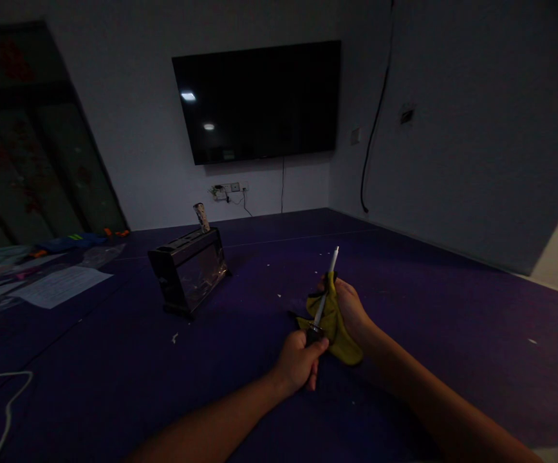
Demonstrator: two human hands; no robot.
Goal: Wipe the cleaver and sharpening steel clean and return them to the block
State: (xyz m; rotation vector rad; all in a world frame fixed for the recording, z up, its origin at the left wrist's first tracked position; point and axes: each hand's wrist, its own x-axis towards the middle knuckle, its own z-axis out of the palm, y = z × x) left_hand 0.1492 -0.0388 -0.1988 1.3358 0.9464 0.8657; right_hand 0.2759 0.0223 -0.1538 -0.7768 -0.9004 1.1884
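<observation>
My left hand (299,363) is wrapped round the dark handle of a sharpening steel (319,310), whose pale rod slants up and away to the right. Around the rod, my right hand (351,310) grips a yellow cloth (340,337) with dark edging. The cloth's lower end hangs below the fingers, and the rod's tip sticks out above it. To the left, a black knife block (189,267) with a see-through side stands on the purple floor (259,379). A patterned handle (202,217) rises from a slot in its top.
Paper sheets (61,286), plastic wrapping and blue-orange items (73,242) lie at the far left. A white cable (11,402) curls at the lower left. Small white scraps (175,337) dot the floor. A television (264,103) hangs on the back wall; a black cable (374,125) runs down nearby.
</observation>
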